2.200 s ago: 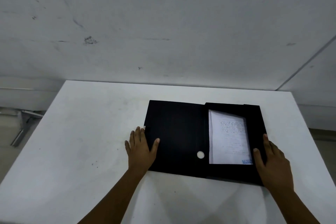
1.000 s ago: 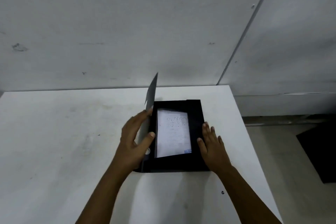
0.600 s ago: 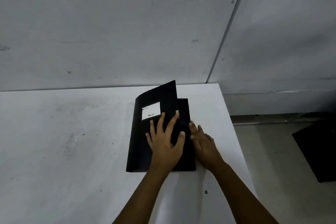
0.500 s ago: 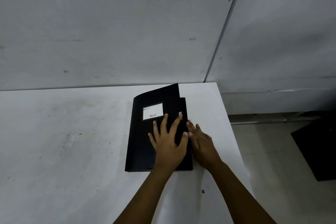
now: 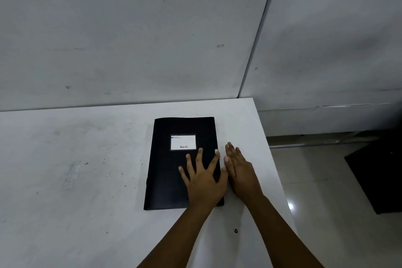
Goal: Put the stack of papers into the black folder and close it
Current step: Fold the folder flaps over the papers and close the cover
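The white desk [image 5: 71, 169] is bare on its left side apart from scuffs and specks. Toward the right lies the black folder [image 5: 169, 176], flat with its cover down, a white label [image 5: 183, 142] on the upper part of the front. No papers show anywhere outside it, so they are presumably inside, though that cannot be seen from here.

The left hand [image 5: 203, 178] lies spread and flat on the lower right part of the cover, fingers [image 5: 199, 156] fanned, gripping nothing, just pressing down. Just beside it, at the folder's right edge, the right hand [image 5: 241, 173] rests open and flat, fingers together, mostly on the desk and touching or nearly touching the edge; it grasps nothing either. A small pale tab [image 5: 216, 151] shows at that right edge, near the left hand's forefinger.

The step in hand looks like the final press to shut the folder. To do it well, keep the left palm bearing down evenly near the opening edge while the right hand squares that edge and seats any clasp, checking that no sheet corner sticks out. Farther right the desk ends, with a dark shape [image 5: 378, 180] on the floor beyond.
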